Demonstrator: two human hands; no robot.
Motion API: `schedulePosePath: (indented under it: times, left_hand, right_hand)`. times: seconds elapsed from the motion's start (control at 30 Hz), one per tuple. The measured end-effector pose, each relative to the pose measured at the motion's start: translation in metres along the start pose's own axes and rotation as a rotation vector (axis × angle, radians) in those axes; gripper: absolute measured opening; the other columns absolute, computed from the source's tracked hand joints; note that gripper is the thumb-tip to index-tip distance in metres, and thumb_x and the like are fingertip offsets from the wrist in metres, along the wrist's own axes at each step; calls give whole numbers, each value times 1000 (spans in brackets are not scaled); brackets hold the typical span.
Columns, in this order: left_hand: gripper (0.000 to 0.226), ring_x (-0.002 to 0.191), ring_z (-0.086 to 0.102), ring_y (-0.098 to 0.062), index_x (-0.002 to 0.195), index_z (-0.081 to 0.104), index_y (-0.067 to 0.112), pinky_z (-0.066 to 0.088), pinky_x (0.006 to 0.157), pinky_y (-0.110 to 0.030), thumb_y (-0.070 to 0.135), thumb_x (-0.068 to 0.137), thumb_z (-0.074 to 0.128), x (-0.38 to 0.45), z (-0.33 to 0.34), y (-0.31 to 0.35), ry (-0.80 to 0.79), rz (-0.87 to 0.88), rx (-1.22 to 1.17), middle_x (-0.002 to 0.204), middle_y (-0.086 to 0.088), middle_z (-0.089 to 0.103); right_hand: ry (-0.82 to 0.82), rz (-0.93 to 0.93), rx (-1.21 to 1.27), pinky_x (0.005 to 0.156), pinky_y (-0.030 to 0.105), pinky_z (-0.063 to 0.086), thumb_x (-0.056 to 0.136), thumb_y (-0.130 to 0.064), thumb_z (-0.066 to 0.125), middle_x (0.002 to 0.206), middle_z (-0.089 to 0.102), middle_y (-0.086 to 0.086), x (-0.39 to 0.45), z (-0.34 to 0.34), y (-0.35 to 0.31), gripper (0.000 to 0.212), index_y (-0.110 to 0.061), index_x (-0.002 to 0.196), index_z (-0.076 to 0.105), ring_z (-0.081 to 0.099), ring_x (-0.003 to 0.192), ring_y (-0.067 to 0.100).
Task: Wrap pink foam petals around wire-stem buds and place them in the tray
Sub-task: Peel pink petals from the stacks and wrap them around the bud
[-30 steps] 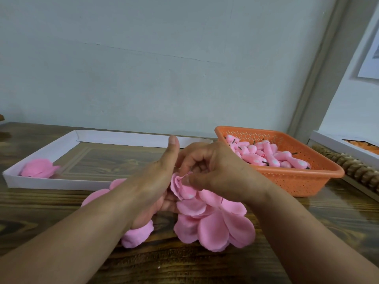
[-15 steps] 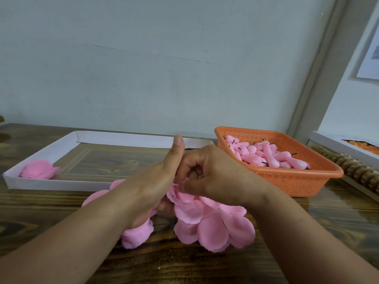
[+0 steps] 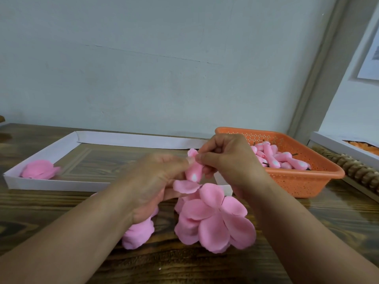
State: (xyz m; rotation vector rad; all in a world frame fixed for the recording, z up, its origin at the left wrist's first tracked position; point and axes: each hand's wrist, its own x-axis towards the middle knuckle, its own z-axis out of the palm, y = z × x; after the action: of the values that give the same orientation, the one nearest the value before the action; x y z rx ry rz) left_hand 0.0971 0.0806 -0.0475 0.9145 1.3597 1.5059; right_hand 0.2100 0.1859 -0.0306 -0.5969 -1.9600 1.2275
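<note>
Both hands meet above the tabletop (image 3: 61,203): right hand (image 3: 227,160) pinches the bud (image 3: 193,173); left hand (image 3: 155,181), blurred, seemingly pinches it too, steadying it for wrapping petals (image 3: 213,220).

At frame centre, the left hand (image 3: 155,181) and right hand (image 3: 227,160) pinch a pink bud (image 3: 193,171) together above loose petals (image 3: 213,220). A white tray (image 3: 131,139) sits left, an orange basket (image 3: 303,181) right.
</note>
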Motion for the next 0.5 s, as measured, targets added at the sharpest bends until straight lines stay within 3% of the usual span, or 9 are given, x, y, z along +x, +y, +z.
schedulePosePath:
  times: [0.13,0.3,0.43,0.5]
  left_hand:
    - [11,90,71,-30,92,73,3,57,85,-38,6,86,64,0,3,-8,88,54,143,90,-15,74]
    - [34,88,70,-34,74,75,12,52,91,-48,22,97,52,1,4,-12,212,126,329,79,-12,75]
    - [42,67,64,-16,70,75,19,48,67,-28,33,98,47,0,2,-11,182,142,434,70,-1,73]
    - [43,56,57,-9,69,74,22,41,55,-22,35,98,46,-2,2,-10,146,132,447,62,3,69]
  right_hand:
    - [5,-8,-66,39,20,43,75,15,61,48,57,10,0,5,-1,25,-5,60,57,49,35,13]
    - [-56,-13,-160,43,21,46,78,4,68,47,60,3,-3,7,-2,22,-11,64,60,54,39,10]
    - [-110,0,-146,49,27,50,78,0,71,76,69,21,-4,5,-2,20,-12,67,60,59,45,17]
    - [-120,8,-142,48,27,50,79,0,70,74,68,23,-4,4,-1,18,-10,69,60,59,45,18]
